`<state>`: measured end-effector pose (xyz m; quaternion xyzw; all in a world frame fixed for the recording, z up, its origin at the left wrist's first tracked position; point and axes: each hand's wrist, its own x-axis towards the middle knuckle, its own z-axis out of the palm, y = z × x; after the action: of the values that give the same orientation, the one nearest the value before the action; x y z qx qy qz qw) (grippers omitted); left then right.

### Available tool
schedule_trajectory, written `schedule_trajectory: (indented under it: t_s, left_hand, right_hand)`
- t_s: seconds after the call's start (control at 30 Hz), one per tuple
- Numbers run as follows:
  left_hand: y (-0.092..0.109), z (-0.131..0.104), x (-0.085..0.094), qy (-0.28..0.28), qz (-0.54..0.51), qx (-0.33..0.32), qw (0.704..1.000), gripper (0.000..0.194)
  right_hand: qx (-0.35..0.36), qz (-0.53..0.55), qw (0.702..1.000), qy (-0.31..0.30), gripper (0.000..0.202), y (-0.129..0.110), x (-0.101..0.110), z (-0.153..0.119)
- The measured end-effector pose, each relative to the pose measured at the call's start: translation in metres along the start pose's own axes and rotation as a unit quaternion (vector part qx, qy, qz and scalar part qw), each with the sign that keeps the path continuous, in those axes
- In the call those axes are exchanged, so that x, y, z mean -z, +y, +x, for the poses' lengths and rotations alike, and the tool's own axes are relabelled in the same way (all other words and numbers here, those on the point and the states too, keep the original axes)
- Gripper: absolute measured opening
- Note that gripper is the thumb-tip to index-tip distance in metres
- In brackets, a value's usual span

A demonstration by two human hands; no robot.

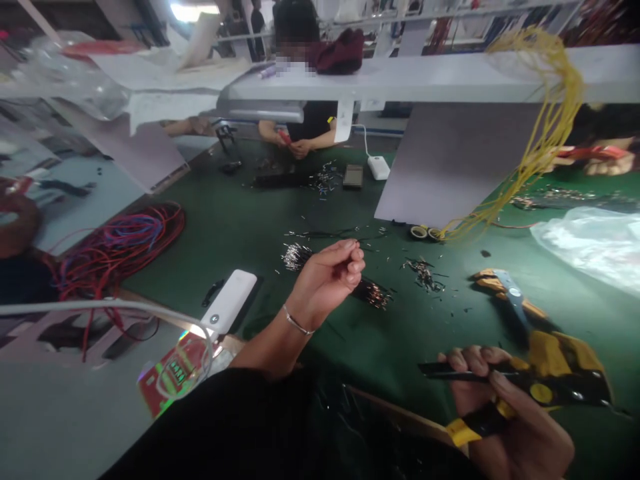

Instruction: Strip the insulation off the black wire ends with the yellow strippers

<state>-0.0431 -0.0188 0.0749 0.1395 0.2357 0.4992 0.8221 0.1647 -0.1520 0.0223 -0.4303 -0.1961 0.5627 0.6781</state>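
My left hand is raised over the middle of the green table, thumb and fingertips pinched together. Whatever it pinches is too small to make out. Just behind and beneath it lie black wire pieces: one bundle with silvery ends, another with bare copper ends. At the lower right, my right hand is wrapped around the handles of a yellow and black wire stripper, its head pointing right. Beyond that hand rests a second yellow-handled hand tool. Small wire scraps are scattered between the hands.
Red and blue wire coils lie at left, near a white power bank. Yellow wires hang from the overhead shelf. A plastic bag sits at right. Co-workers' hands hold red tools across the table.
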Motion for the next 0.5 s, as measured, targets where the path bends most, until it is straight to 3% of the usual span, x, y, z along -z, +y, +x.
schedule_trajectory:
  t_s: [0.17,0.3,0.5]
  left_hand:
    - [-0.012,0.003,-0.002,-0.028,0.083,0.015,0.996,0.004]
    - [-0.015,0.004,0.007,-0.024,0.155,0.025,0.987,0.008]
    - [-0.014,0.010,0.029,-0.006,0.204,0.033,0.978,0.010]
  right_hand:
    - [-0.017,-0.008,0.996,-0.089,0.009,-0.002,-0.010,0.010]
    - [-0.038,-0.068,0.985,-0.154,0.008,-0.002,-0.011,0.020]
    - [-0.098,-0.134,0.973,-0.161,0.015,0.007,-0.005,0.030]
